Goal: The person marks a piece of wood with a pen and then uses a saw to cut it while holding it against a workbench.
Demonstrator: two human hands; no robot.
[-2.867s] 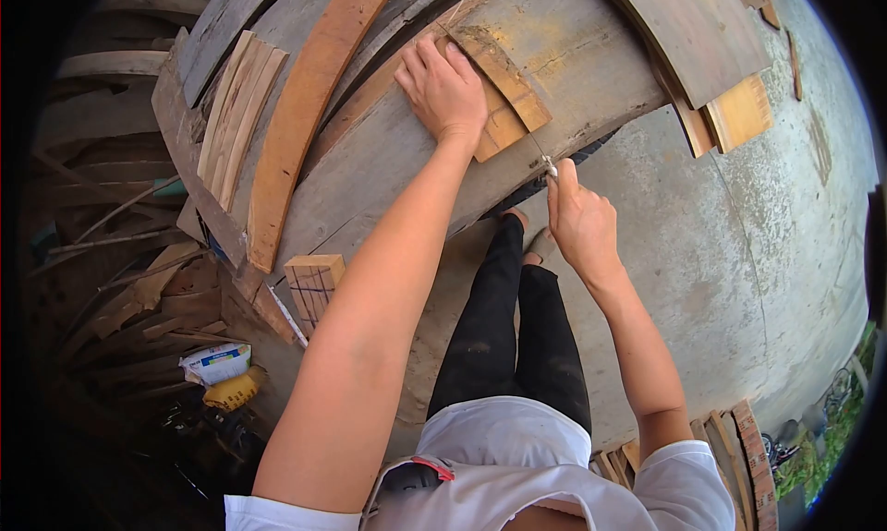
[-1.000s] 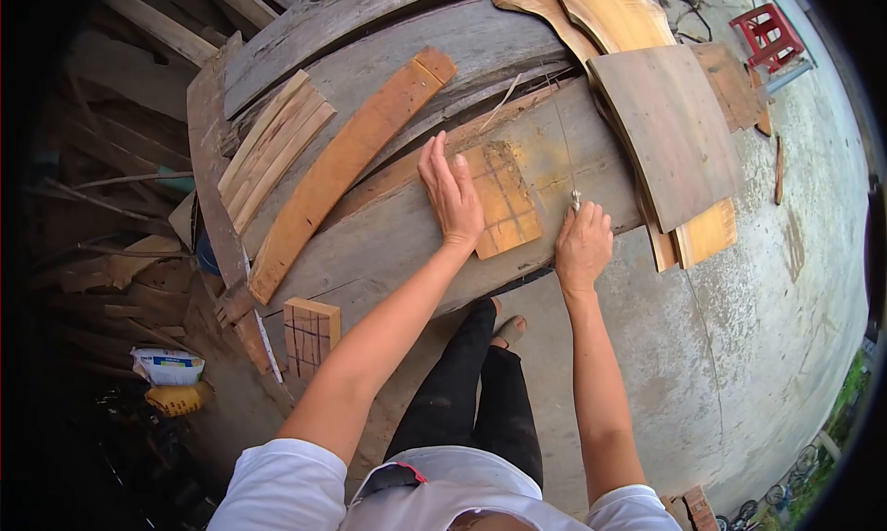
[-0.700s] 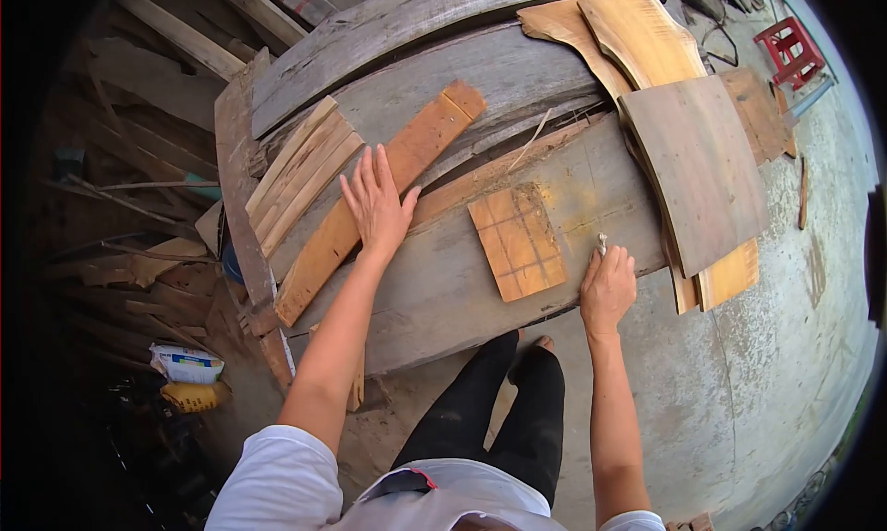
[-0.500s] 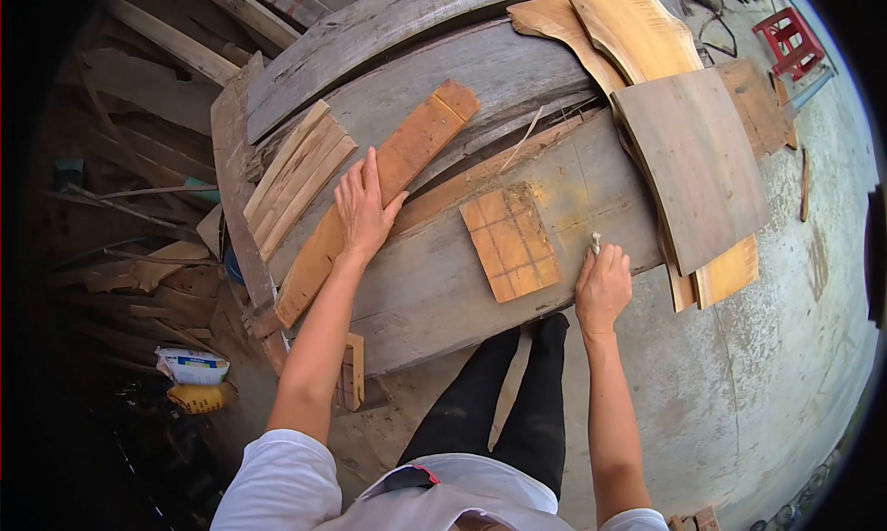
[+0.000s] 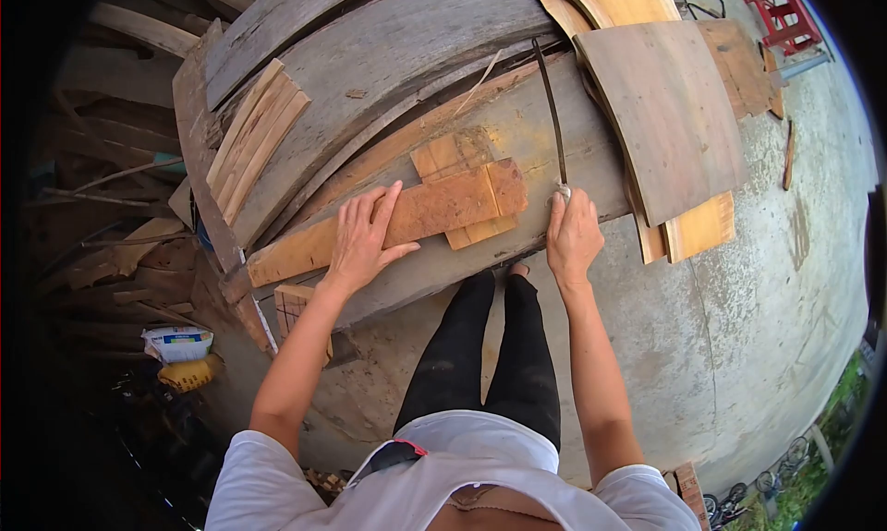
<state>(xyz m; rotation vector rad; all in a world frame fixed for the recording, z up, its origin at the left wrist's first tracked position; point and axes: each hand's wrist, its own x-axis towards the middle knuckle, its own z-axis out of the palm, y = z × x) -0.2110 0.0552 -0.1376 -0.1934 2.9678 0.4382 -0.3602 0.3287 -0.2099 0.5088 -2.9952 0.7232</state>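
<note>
Long board [image 5: 442,208]: stiff, probably moderately heavy; best taken mid-length, beneath left grip [image 5: 360,242], fingers spread wide. Right grip [image 5: 574,235]: closed on thin dark tool [image 5: 555,115].

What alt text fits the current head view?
A person's left hand rests, fingers spread, on a long brown board lying across a flat wood block on a weathered grey bench. The right hand grips a long, thin dark blade by its near end. Strips lie at left, stacked boards at right.
</note>
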